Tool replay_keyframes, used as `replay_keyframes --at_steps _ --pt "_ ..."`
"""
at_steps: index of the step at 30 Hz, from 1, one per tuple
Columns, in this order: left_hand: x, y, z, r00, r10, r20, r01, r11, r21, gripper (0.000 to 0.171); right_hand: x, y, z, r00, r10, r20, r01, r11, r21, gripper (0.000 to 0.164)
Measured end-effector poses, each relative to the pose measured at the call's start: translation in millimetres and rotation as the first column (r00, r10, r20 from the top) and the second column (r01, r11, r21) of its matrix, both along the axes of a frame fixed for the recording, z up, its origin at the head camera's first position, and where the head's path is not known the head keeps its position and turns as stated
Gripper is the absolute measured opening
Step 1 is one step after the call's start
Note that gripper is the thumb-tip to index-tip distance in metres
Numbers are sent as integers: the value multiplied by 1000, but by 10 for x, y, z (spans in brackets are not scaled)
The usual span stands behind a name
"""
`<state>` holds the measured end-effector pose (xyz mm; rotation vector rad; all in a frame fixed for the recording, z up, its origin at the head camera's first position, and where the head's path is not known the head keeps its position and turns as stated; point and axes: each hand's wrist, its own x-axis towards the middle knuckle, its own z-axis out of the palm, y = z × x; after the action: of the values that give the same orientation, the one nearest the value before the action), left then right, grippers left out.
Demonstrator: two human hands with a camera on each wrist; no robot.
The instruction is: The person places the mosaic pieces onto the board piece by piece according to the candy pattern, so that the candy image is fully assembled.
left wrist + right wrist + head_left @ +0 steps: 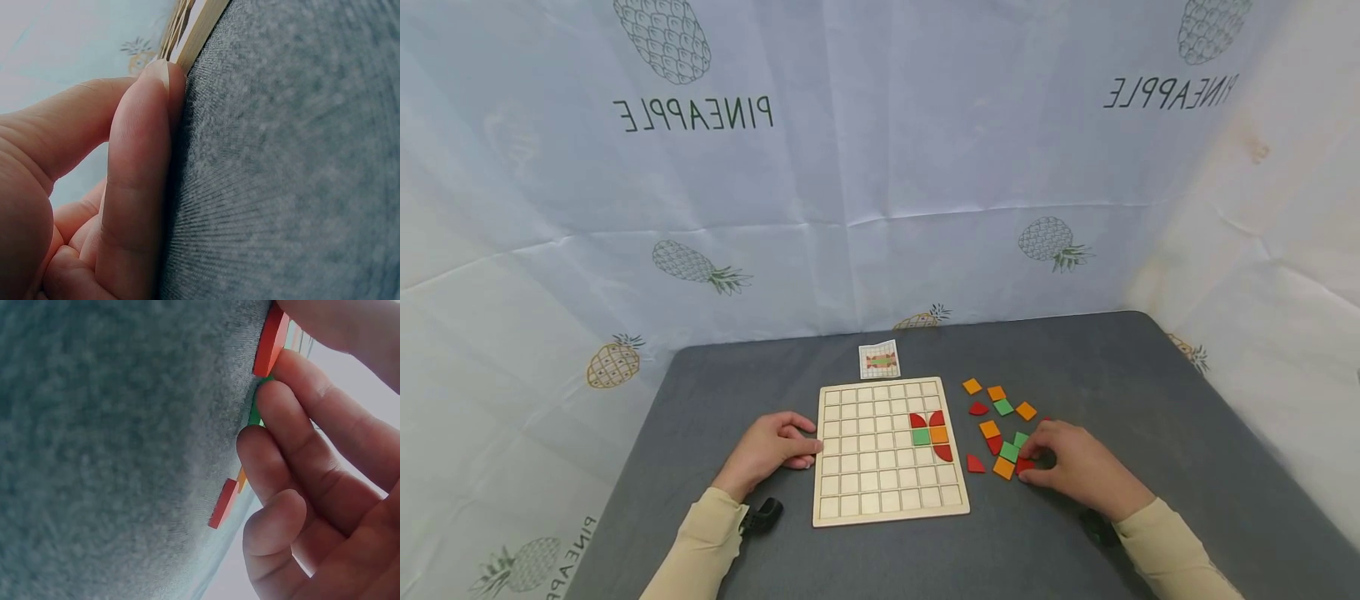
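A wooden grid board (868, 479) lies on the table. At its left edge rests my left hand (775, 446), thumb and index fingertips touching the rim; the left wrist view shows them close together at the board's side (201, 37). Set in the grid at the right are red quarter-round tiles (943, 452), a green square tile (921, 437) and an orange square tile (938, 434). Right of the board, my right hand (1071, 462) pinches a red tile (272, 340) between thumb and index finger, low at the table surface. The hand partly hides its shape.
Loose orange tiles (1003, 468), green tiles (1009, 452) and red tiles (975, 463) lie scattered between the board and my right hand. A small pattern card (879, 360) lies behind the board. Pineapple-print cloth (865, 275) hangs behind the grey table (887, 558).
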<state>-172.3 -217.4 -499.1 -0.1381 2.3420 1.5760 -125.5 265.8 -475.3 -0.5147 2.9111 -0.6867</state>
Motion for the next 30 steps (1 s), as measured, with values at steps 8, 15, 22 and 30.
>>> replay_keyframes --at_steps 8,15,22,30 --pt "-9 -10 -19 1000 -4 1 4 1000 -10 42 -9 -22 10 1000 7 -24 -7 1000 7 19" --pt "-4 -9 -20 1000 -6 4 6 1000 -23 42 -111 -190 79 998 41 -48 -43 999 -28 19" --pt "4 -14 -8 1000 5 3 -5 1000 -23 40 -270 -644 173 995 88 -44 -90 995 -50 15" --pt "-1 -9 -33 1000 2 -5 -2 1000 -24 41 -363 -1119 180 986 160 -55 -162 986 -44 16"
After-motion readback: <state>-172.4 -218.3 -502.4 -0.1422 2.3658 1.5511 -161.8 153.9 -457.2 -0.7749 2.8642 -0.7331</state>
